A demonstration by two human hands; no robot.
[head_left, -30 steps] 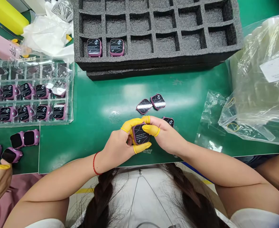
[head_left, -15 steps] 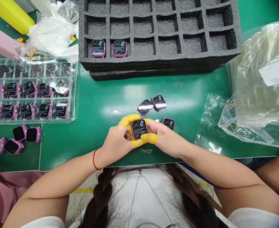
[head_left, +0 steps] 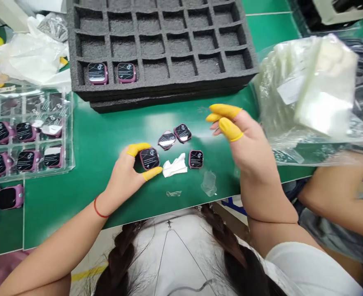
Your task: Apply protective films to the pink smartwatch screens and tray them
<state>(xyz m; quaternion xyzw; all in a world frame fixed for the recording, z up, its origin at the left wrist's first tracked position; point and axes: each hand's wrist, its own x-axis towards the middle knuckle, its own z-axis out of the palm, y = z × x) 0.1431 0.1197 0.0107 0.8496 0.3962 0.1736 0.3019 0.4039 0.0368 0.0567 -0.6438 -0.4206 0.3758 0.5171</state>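
While left hand pinches pink watch, screen writing unreadable

An electronics assembly line: a green desk, foam tray with slotted watch bodies, clear blister trays full of more, yellow finger cots.

Taking the foam tray as landmark: two watch bodies are seated in its near-left cells; three more are laid on the mat before it; a plastic bag is placed to its right.
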